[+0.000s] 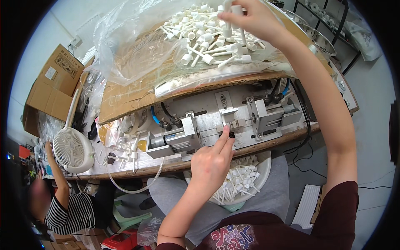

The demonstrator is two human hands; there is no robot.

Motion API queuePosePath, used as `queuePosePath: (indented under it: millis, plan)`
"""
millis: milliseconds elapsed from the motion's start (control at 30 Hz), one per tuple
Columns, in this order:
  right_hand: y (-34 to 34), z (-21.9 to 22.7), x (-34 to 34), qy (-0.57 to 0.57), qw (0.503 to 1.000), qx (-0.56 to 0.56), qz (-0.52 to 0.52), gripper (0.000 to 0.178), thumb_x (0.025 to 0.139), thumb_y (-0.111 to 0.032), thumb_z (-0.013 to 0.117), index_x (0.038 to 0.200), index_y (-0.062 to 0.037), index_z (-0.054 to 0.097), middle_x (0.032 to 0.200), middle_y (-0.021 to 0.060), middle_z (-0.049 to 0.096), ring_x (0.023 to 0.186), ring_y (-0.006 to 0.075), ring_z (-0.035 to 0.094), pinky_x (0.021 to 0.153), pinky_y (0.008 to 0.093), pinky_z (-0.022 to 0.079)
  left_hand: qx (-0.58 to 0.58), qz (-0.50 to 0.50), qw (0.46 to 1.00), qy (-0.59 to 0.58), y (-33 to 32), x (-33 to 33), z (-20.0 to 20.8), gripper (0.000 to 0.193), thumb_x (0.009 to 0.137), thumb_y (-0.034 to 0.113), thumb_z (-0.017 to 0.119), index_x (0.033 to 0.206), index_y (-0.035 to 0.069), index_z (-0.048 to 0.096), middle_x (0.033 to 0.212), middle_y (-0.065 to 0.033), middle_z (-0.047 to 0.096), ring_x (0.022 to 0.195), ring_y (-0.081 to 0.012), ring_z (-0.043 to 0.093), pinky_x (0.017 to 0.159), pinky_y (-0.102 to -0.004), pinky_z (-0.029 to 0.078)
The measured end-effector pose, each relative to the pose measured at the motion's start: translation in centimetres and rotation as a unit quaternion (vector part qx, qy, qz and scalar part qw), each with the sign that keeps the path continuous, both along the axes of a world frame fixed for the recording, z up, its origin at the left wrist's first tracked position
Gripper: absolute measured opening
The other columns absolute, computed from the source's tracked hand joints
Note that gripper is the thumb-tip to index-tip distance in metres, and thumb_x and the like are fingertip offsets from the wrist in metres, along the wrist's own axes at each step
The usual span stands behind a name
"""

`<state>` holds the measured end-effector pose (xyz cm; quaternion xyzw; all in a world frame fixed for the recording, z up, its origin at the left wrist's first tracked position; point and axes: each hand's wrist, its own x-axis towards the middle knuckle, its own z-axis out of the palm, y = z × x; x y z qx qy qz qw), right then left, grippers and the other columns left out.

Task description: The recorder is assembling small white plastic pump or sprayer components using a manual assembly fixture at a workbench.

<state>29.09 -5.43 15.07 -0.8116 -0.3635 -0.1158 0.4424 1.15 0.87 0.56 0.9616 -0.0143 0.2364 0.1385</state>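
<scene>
Your right grip (pixel 243 16) is closed on a white plastic piece (pixel 237 11) beyond the metal fixture (pixel 208 121); your left grip (pixel 211 163) sets its index fingertip (pixel 226 129) at the fixture's middle, its hold unclear. A pile of pieces (pixel 204 41) lies beyond the fixture, a filled basin (pixel 266 176) on its near side.

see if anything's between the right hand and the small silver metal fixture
Yes: piled white plastic pieces and the brown cardboard sheet under them lie between the right hand and that fixture, which the left hand's fingers partly cover.
</scene>
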Motion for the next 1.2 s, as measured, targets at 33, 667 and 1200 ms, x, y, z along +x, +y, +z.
queuePosePath:
  millis: [33,667,1200]
  plan:
    - [-0.8,0.1,0.3,0.052,0.997,0.026,0.042,0.034,0.084,-0.021,0.074,0.105,0.0031,0.065,0.086,0.0134,0.064,0.074,0.0207,0.06,0.066,0.0327,0.045,0.002,-0.004,1.0,0.0,-0.1,0.0,0.1,0.029,0.076,0.015,0.08,0.104,0.008,0.073,0.123,-0.006,0.07,0.054,-0.02,0.061,0.055,-0.0291,0.051]
    - [-10.8,-9.5,-16.2,0.552,0.799,0.185,0.151,0.022,0.094,-0.021,0.07,0.102,-0.001,0.068,0.077,0.0005,0.066,0.052,0.0007,0.051,0.045,0.0158,0.038,-0.263,-0.04,0.954,-0.139,-0.4,-2.3,3.0,0.037,0.07,-0.006,0.082,0.106,0.002,0.074,0.097,-0.0071,0.069,0.083,-0.0149,0.069,0.067,-0.0254,0.06]
    - [-13.2,-10.9,-17.9,0.599,0.755,0.209,0.168,0.019,0.096,-0.016,0.063,0.101,0.0025,0.065,0.078,0.0038,0.063,0.057,0.0016,0.05,0.049,0.0162,0.037,-0.009,0.017,1.0,0.024,-0.4,0.1,1.1,0.028,0.076,0.012,0.077,0.103,0.008,0.074,0.119,-0.0027,0.072,0.06,-0.022,0.063,0.06,-0.032,0.052]
